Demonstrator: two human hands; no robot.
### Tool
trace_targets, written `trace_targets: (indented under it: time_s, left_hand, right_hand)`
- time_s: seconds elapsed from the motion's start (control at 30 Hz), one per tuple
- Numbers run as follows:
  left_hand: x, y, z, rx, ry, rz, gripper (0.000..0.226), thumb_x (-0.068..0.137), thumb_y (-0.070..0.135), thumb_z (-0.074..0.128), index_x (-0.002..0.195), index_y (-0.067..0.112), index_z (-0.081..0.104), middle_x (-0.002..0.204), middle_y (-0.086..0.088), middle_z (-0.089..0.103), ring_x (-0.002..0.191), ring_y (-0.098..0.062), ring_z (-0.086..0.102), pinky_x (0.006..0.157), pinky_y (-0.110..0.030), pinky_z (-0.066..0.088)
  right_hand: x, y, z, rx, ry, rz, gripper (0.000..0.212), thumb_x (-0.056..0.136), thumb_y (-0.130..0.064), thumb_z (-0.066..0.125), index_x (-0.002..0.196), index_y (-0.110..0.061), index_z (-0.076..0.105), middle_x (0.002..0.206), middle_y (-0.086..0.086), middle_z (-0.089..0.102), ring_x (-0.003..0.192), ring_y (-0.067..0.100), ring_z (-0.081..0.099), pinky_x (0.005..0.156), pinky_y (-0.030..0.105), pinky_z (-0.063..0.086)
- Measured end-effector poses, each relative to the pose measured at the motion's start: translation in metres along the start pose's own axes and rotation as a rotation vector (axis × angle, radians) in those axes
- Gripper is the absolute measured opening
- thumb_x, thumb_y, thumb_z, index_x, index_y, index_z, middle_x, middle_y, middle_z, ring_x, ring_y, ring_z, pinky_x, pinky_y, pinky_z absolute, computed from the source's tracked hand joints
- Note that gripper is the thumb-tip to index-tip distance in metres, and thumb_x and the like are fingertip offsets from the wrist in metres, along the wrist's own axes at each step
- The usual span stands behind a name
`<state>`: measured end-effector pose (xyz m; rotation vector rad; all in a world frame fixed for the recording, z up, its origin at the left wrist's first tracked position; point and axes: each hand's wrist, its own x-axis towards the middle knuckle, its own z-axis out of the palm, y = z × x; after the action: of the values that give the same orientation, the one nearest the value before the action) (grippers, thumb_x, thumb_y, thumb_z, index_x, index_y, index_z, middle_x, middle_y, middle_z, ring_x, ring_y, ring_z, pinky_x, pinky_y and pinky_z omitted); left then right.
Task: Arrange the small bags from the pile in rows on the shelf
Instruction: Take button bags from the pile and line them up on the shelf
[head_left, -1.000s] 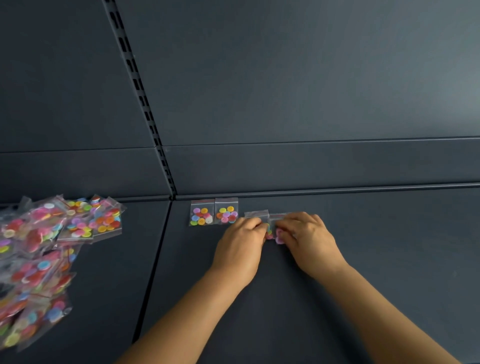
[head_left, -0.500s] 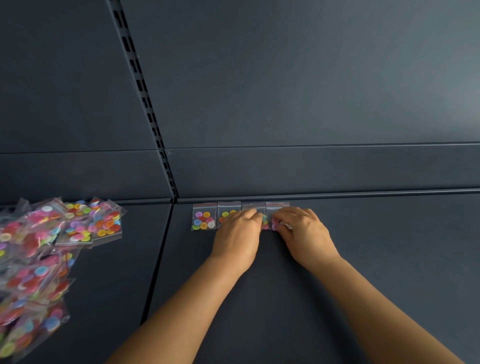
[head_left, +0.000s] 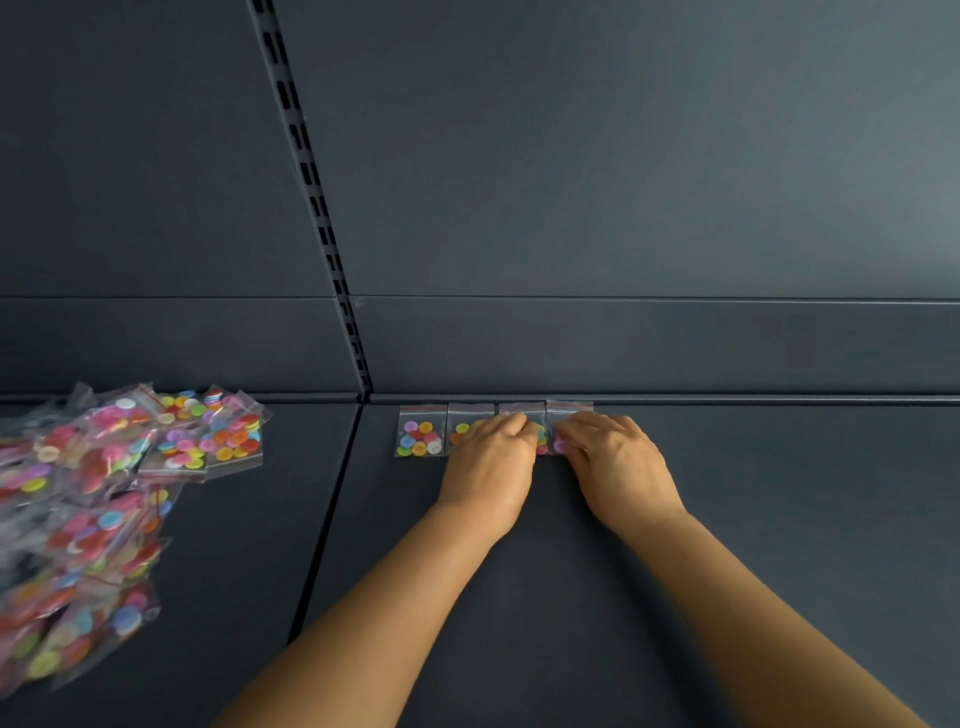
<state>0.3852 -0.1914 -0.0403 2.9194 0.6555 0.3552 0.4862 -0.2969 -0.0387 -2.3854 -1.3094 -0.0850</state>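
Head view: the left hand (head_left: 488, 462) lies knuckles-up on the dark shelf (head_left: 779, 519), its fingers bent down onto the third bag (head_left: 522, 415) of the row, covering most of that bag and the right part of the second bag (head_left: 467, 418). The fingertips press or pinch the plastic; from this angle I cannot tell which, nor whether the thumb is under the bag. The right hand (head_left: 615, 462) sits just right of the left hand, fingers likewise curled down on the fourth bag (head_left: 569, 413), whose lower half is hidden beneath them. The two hands nearly meet, fingertips pointing toward each other.

The four small clear bags lie flat in one row, edge to edge, right against the back ledge (head_left: 727, 399) of the shelf. Each bag's long axis runs front to back, with the red-striped seal end pointing to the ledge and the coloured buttons gathered at the near end. The first bag (head_left: 421, 432), at the row's left end, is untouched and fully visible.

Well left of the row, beyond the seam (head_left: 332, 514) between shelf panels, lies the pile (head_left: 104, 493) of button bags, heaped loosely and overlapping at mixed angles, its near part blurred.
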Motion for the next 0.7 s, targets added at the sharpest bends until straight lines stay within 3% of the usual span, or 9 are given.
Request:
trace_targets:
  time_s: [0.1, 0.17, 0.27, 0.4, 0.6, 0.7]
  left_hand:
    - [-0.003, 0.000, -0.004, 0.026, -0.037, -0.006, 0.046, 0.095, 0.005, 0.050, 0.140, 0.007, 0.041, 0.148, -0.010, 0.038, 0.140, -0.026, 0.029, 0.114, -0.035, 0.021]
    - [-0.008, 0.002, -0.011, 0.031, -0.050, -0.005, 0.046, 0.099, 0.012, 0.043, 0.144, 0.008, 0.033, 0.153, -0.009, 0.029, 0.144, -0.024, 0.019, 0.117, -0.033, 0.012]
    - [-0.023, 0.003, -0.027, -0.002, -0.002, -0.034, 0.050, 0.099, 0.020, 0.045, 0.146, 0.010, 0.031, 0.152, -0.009, 0.032, 0.142, -0.025, 0.023, 0.116, -0.034, 0.014]
    - [-0.052, -0.007, -0.053, -0.029, 0.093, -0.107, 0.051, 0.094, 0.024, 0.054, 0.141, 0.013, 0.040, 0.139, -0.006, 0.048, 0.131, -0.024, 0.041, 0.110, -0.035, 0.028]
    - [-0.100, -0.047, -0.083, 0.020, 0.127, -0.226, 0.055, 0.098, 0.032, 0.044, 0.148, 0.021, 0.024, 0.150, 0.003, 0.033, 0.138, -0.015, 0.027, 0.114, -0.025, 0.016]
    - [-0.123, -0.074, -0.094, 0.028, 0.131, -0.294, 0.056, 0.099, 0.034, 0.042, 0.149, 0.024, 0.020, 0.151, 0.005, 0.029, 0.140, -0.013, 0.023, 0.114, -0.024, 0.015]
  right_hand:
    - [-0.003, -0.003, -0.004, -0.015, -0.022, 0.000, 0.017, 0.095, -0.019, 0.048, 0.088, -0.015, 0.062, 0.097, -0.004, 0.064, 0.090, 0.024, 0.053, 0.071, 0.029, 0.035]
    - [-0.006, -0.009, -0.010, -0.009, -0.025, -0.008, 0.015, 0.094, -0.019, 0.048, 0.091, -0.014, 0.062, 0.103, -0.002, 0.064, 0.096, 0.026, 0.054, 0.076, 0.032, 0.038]
    - [-0.013, -0.022, -0.019, 0.019, -0.025, -0.026, 0.020, 0.091, -0.020, 0.054, 0.106, -0.014, 0.065, 0.118, 0.003, 0.064, 0.110, 0.029, 0.055, 0.089, 0.037, 0.043]
    - [-0.019, -0.046, -0.027, 0.048, -0.081, -0.063, 0.038, 0.089, -0.024, 0.059, 0.126, -0.014, 0.057, 0.132, 0.006, 0.056, 0.123, 0.029, 0.048, 0.101, 0.037, 0.037]
    - [-0.022, -0.104, -0.024, 0.061, -0.127, -0.235, 0.043, 0.089, -0.028, 0.060, 0.129, -0.015, 0.053, 0.133, 0.003, 0.052, 0.121, 0.027, 0.049, 0.102, 0.035, 0.037]
    - [-0.019, -0.138, -0.013, 0.058, -0.184, -0.309, 0.049, 0.093, -0.034, 0.051, 0.139, -0.020, 0.042, 0.143, -0.003, 0.041, 0.131, 0.020, 0.038, 0.109, 0.029, 0.028]
